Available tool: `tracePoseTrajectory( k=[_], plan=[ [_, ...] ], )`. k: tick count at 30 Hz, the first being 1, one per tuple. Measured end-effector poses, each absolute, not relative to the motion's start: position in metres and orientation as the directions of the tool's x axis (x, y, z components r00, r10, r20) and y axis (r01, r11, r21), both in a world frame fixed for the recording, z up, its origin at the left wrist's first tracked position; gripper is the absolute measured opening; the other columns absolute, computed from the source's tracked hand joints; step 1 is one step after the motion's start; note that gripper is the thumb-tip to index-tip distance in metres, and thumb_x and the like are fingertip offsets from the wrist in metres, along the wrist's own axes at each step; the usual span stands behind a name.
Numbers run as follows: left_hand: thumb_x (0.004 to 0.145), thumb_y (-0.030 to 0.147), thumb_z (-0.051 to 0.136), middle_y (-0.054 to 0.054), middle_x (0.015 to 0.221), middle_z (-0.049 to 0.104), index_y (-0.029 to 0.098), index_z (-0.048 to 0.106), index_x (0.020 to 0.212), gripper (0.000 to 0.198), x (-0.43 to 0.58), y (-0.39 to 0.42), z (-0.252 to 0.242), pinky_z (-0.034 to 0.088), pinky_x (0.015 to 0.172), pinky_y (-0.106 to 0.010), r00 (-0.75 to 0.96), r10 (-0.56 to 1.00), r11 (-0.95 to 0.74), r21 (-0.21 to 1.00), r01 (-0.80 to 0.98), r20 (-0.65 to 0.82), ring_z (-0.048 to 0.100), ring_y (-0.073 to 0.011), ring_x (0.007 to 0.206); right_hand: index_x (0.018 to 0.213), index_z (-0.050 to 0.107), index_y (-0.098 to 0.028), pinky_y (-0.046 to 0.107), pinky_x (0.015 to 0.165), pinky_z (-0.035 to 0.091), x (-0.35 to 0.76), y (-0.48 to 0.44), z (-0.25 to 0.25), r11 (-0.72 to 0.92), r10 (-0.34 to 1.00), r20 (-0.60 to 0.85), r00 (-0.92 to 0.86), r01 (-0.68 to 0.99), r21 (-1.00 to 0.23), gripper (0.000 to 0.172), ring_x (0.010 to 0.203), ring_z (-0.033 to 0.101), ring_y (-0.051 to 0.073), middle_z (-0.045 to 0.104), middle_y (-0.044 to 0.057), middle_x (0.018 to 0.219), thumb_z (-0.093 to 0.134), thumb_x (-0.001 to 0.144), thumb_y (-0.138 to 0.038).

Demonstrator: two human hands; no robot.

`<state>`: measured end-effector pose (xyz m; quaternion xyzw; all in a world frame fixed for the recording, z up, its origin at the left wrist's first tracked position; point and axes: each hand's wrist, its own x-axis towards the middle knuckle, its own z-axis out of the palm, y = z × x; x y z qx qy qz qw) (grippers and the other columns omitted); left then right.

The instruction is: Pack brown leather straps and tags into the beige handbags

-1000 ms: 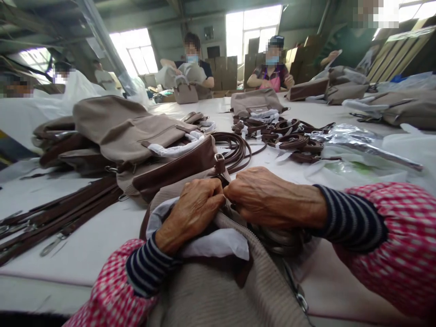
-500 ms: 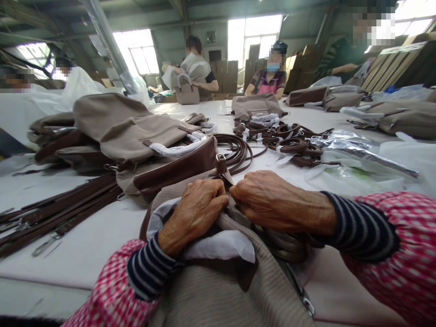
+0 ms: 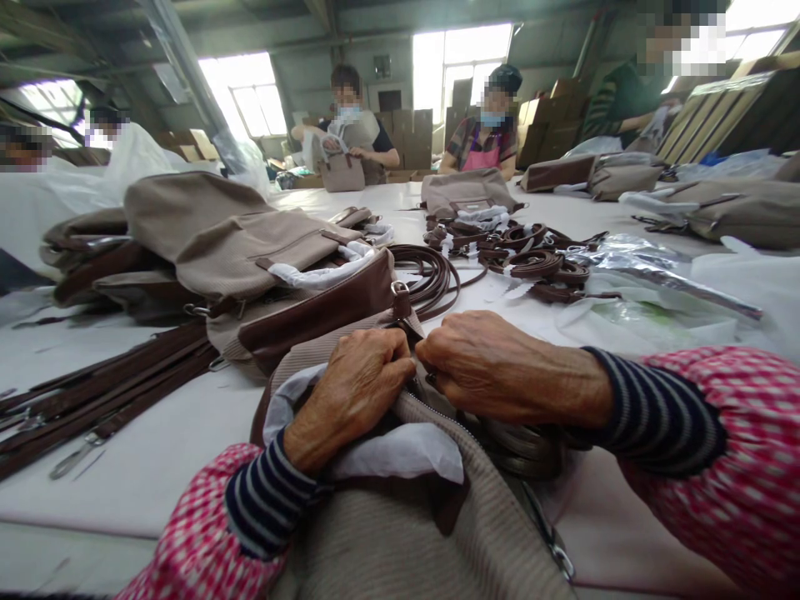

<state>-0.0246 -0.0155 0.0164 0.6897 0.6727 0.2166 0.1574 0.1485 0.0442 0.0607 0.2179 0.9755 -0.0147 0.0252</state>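
A taupe ribbed handbag [image 3: 400,533] with brown trim lies in front of me, its metal zipper [image 3: 437,410] running toward the far corner. My left hand [image 3: 359,387] is closed at that far end, gripping the edge of the zip opening. Knuckle to knuckle with it, my right hand [image 3: 506,362] is closed on the other side of the zipper end; its fingertips are hidden. White paper wraps the bag's handle [image 3: 400,454] below my left wrist. A metal clasp [image 3: 562,562] hangs at the bag's right side.
More taupe bags [image 3: 218,233] are piled at the left, above long brown straps [image 3: 125,392] with metal hooks. Coiled brown straps [image 3: 537,262] and clear plastic [image 3: 656,283] lie farther back on the white table [image 3: 125,483]. Co-workers sit or stand across it.
The whole view has shifted slightly. Both hands keep their place at the zipper end, a little closer together. A co-worker at the back has raised their head over a bag.
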Motion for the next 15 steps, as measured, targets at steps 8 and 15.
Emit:
tracePoseTrajectory(
  k=[8,15],
  plan=[
    [0.09,0.021,0.058,0.001,0.069,0.059,0.019,0.059,0.069,0.021,-0.0246,-0.0171,0.0183,0.032,0.067,-0.032,0.003,0.998,-0.035,0.494,0.869,0.065,0.052,-0.0175,0.07,0.086,0.073,-0.013,0.031,0.06,0.027,0.1507,0.0465,0.0619,0.897,0.441,-0.066,-0.895,0.442,-0.008,0.02,0.066,0.059,0.019,0.067,0.01,0.071,0.054,0.088,-0.019],
    [0.091,0.02,0.056,0.0,0.069,0.061,0.019,0.058,0.069,0.022,-0.0256,-0.0156,0.016,0.033,0.066,-0.031,0.012,0.996,-0.055,0.491,0.869,0.091,0.052,-0.0173,0.07,0.086,0.073,-0.013,0.031,0.06,0.028,0.1456,0.0427,0.063,0.901,0.433,-0.079,-0.898,0.435,-0.012,0.018,0.068,0.06,0.019,0.07,0.01,0.076,0.056,0.084,-0.015]
  ],
)
